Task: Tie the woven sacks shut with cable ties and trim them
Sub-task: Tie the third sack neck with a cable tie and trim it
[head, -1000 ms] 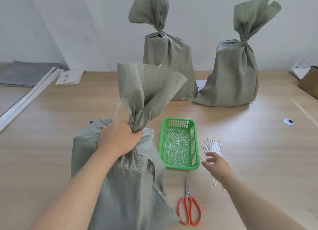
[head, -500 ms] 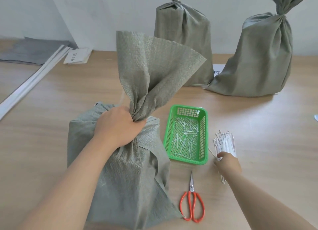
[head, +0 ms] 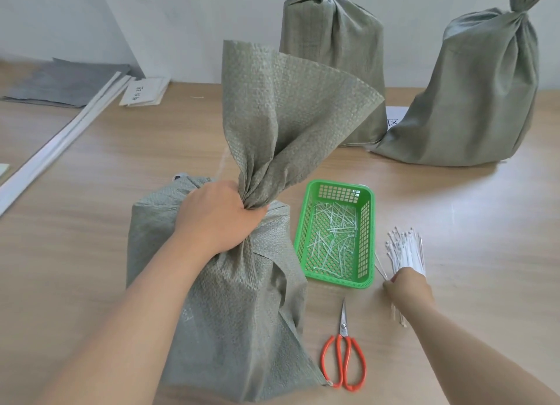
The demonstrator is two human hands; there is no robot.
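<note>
The left grip point(head: 218, 216), a bare hand, is clutching the gathered neck of the near woven sack point(head: 236, 313), fingers wrapping tight round the bunched cloth. Above the fist, the loose mouth of the sack is fanning out toward 12 o'clock. No tie is showing on that neck. The sack is standing upright on the desk point(head: 121, 168), at the near middle of the view.

At 3 o'clock from the sack, just beside it, a green basket point(head: 303, 222) is sitting with short white tie offcuts point(head: 333, 238) lying scattered inside. At 3 o'clock from the basket, a bundle of white cable ties point(head: 404, 250) is lying on the desk, heads pointing toward 12 o'clock. The right grip point(head: 407, 286) is resting on the near end of that bundle, narrow, with its fingers curling down onto the ties. How many it is holding cannot be told, as the back of the hand is covering them.

At 6 o'clock from the basket, red-handled scissors point(head: 344, 353) are lying closed, blades pointing toward 12 o'clock and the handles just beside the sack's bottom corner.

Two more sacks, one at 12 o'clock point(head: 333, 56) and one at 2 o'clock point(head: 469, 95), are standing with their necks cinched. At 10 o'clock, grey sheets point(head: 60, 83), white strips point(head: 60, 137) and a paper packet point(head: 145, 90) are lying.
</note>
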